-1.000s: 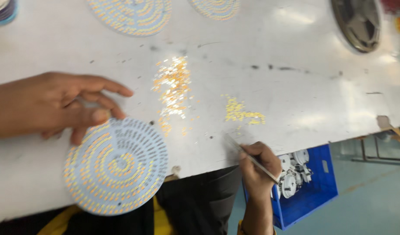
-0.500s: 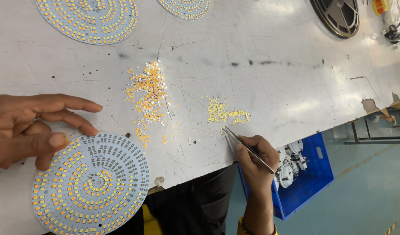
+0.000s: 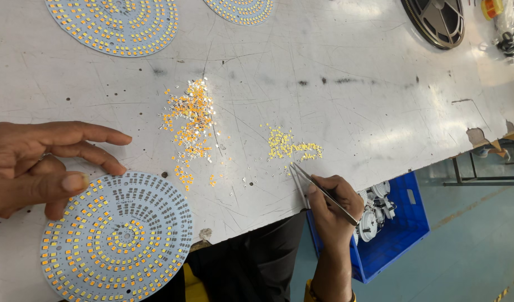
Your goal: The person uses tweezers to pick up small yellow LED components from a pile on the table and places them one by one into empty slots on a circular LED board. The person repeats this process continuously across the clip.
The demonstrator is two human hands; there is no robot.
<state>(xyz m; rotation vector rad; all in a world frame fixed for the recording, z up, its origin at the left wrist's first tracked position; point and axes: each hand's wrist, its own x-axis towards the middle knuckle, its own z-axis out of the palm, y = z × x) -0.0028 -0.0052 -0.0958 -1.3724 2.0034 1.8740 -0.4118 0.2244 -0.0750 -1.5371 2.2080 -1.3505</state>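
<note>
Tweezers (image 3: 324,193) pinched in right hand (image 3: 332,210), left hand (image 3: 39,168) spread loose above round LED board (image 3: 117,237)

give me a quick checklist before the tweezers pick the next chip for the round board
1. Tweezers held in right hand: ok.
2. Tips near the yellow chips: ok, just below the pile; whether a chip is already in the grip: cannot tell.
3. Board flat on the table: ok.
4. Left hand steadying the board: not ok, it sits at the board's upper left edge, contact cannot tell.
5. Empty pads left on the board: ok, dark gaps show along its upper rings.
6. Orange chips separate from yellow: ok.
</note>
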